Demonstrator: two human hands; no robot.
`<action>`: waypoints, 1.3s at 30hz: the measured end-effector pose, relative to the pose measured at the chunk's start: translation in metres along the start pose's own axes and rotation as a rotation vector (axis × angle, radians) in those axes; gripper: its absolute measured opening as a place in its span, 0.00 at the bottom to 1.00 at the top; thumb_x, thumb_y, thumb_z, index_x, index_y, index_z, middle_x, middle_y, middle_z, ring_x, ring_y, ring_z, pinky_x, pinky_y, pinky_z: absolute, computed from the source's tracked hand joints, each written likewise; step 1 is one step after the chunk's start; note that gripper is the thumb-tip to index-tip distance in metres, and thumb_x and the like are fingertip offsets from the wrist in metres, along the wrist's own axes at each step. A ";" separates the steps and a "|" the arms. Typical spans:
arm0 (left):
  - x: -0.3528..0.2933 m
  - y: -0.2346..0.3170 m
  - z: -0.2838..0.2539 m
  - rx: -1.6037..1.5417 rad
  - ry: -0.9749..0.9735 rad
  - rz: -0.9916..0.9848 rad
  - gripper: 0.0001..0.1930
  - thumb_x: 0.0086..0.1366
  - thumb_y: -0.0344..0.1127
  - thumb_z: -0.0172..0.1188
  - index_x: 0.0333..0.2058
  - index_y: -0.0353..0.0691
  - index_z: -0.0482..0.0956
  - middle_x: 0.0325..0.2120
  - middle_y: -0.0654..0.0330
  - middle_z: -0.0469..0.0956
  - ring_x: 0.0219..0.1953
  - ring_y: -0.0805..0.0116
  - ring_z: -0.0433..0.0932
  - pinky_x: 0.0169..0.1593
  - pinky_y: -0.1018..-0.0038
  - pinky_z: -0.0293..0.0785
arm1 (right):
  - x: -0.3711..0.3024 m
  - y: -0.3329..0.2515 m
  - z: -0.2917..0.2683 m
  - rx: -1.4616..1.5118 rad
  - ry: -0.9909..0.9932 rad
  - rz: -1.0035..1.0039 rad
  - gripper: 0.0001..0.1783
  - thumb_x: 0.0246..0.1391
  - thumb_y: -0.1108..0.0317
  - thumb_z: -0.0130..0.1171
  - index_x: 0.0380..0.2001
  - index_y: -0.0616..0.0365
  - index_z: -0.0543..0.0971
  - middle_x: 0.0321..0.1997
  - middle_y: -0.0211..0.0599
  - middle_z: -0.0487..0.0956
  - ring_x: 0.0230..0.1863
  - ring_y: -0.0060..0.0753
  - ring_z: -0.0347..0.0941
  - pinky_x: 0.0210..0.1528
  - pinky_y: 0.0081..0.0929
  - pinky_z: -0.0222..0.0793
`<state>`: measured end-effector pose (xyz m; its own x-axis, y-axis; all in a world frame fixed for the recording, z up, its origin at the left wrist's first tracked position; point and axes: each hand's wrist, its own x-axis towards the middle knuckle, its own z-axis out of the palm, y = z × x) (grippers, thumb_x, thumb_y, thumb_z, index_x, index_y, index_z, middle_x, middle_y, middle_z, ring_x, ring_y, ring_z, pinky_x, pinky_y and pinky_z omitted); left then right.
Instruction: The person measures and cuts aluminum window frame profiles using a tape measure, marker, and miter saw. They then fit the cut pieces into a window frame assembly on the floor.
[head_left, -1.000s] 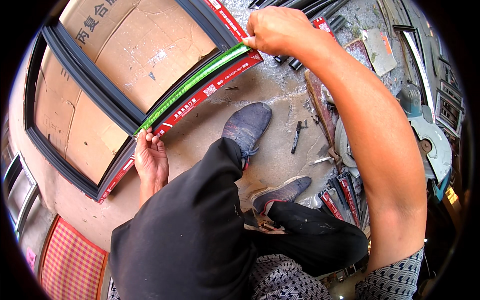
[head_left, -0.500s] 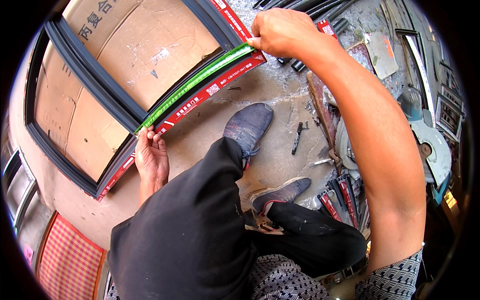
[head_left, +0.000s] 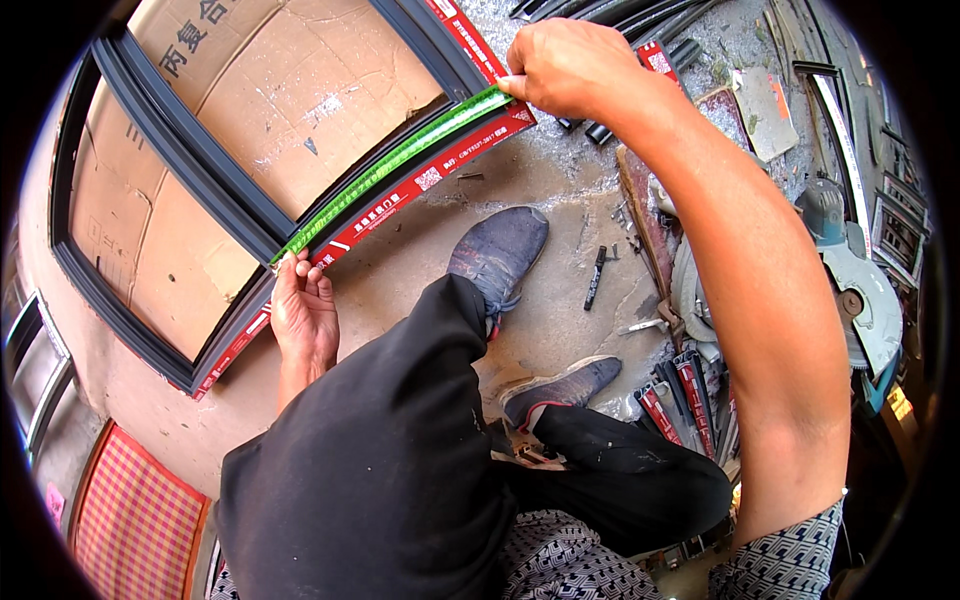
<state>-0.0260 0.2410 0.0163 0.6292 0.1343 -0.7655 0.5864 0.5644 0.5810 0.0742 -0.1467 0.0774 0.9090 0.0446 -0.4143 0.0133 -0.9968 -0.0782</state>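
Note:
A bright green measuring tape with dark markings is stretched along one side of a dark grey window frame, beside its red protective film. At the tape's near left end, by the crossbar joint, my left hand pinches it between thumb and fingertips. My right hand is closed over the other end at the frame's far corner, thumb pressed on the tape. Whether a tape case sits inside that fist is hidden. Brown cardboard shows through the frame's openings.
A black marker lies on the concrete floor near my shoes. To the right stand a circular saw and several dark profile offcuts. More dark profiles lie at the far side. A checked red cloth panel is at lower left.
Almost nothing differs. Both hands keep their places on the tape, and the view has shifted very slightly.

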 end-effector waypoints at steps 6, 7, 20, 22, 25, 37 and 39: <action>0.000 0.000 0.001 0.004 0.006 0.008 0.07 0.75 0.37 0.62 0.42 0.40 0.81 0.30 0.69 0.81 0.30 0.79 0.79 0.38 0.81 0.79 | 0.001 0.001 -0.002 -0.004 -0.006 -0.004 0.17 0.61 0.49 0.65 0.39 0.51 0.90 0.37 0.45 0.88 0.43 0.47 0.86 0.48 0.45 0.80; -0.001 0.000 0.000 0.006 0.007 0.010 0.07 0.75 0.37 0.62 0.42 0.41 0.81 0.30 0.69 0.81 0.30 0.79 0.79 0.38 0.81 0.79 | 0.002 -0.001 -0.005 -0.006 -0.052 0.014 0.17 0.60 0.50 0.67 0.42 0.49 0.89 0.41 0.44 0.87 0.46 0.46 0.85 0.50 0.44 0.79; 0.001 0.000 -0.003 0.019 -0.009 0.017 0.07 0.75 0.38 0.62 0.42 0.42 0.81 0.31 0.69 0.82 0.31 0.79 0.79 0.36 0.81 0.80 | 0.002 -0.003 -0.009 0.014 -0.119 0.046 0.17 0.60 0.51 0.67 0.46 0.48 0.88 0.45 0.41 0.88 0.49 0.45 0.85 0.52 0.44 0.79; 0.001 0.000 -0.003 0.021 0.011 0.014 0.07 0.75 0.38 0.62 0.42 0.42 0.80 0.31 0.70 0.81 0.31 0.79 0.79 0.36 0.81 0.80 | 0.003 -0.005 -0.011 0.008 -0.149 0.066 0.18 0.59 0.52 0.68 0.49 0.46 0.87 0.48 0.39 0.88 0.51 0.43 0.84 0.53 0.44 0.79; 0.000 0.000 -0.001 0.039 0.008 0.024 0.08 0.75 0.39 0.62 0.43 0.41 0.80 0.30 0.71 0.80 0.31 0.79 0.79 0.37 0.81 0.79 | 0.001 -0.005 -0.012 0.022 -0.136 0.066 0.17 0.59 0.53 0.68 0.49 0.46 0.87 0.48 0.39 0.87 0.52 0.43 0.85 0.53 0.44 0.79; 0.000 0.001 0.000 -0.005 -0.041 0.024 0.10 0.74 0.38 0.64 0.43 0.37 0.79 0.30 0.68 0.79 0.33 0.76 0.77 0.41 0.80 0.76 | -0.023 0.000 0.007 0.041 -0.002 0.050 0.15 0.61 0.51 0.66 0.44 0.46 0.88 0.46 0.38 0.88 0.51 0.44 0.85 0.50 0.44 0.81; 0.004 0.006 -0.003 0.026 -0.052 0.046 0.10 0.73 0.38 0.64 0.43 0.38 0.79 0.30 0.68 0.79 0.34 0.76 0.77 0.41 0.79 0.77 | -0.034 0.001 0.005 0.086 -0.005 0.064 0.17 0.61 0.49 0.66 0.44 0.47 0.89 0.46 0.40 0.87 0.52 0.44 0.84 0.50 0.45 0.80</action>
<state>-0.0214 0.2468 0.0159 0.6811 0.1171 -0.7228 0.5688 0.5370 0.6229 0.0413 -0.1488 0.0870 0.9048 -0.0188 -0.4254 -0.0809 -0.9884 -0.1284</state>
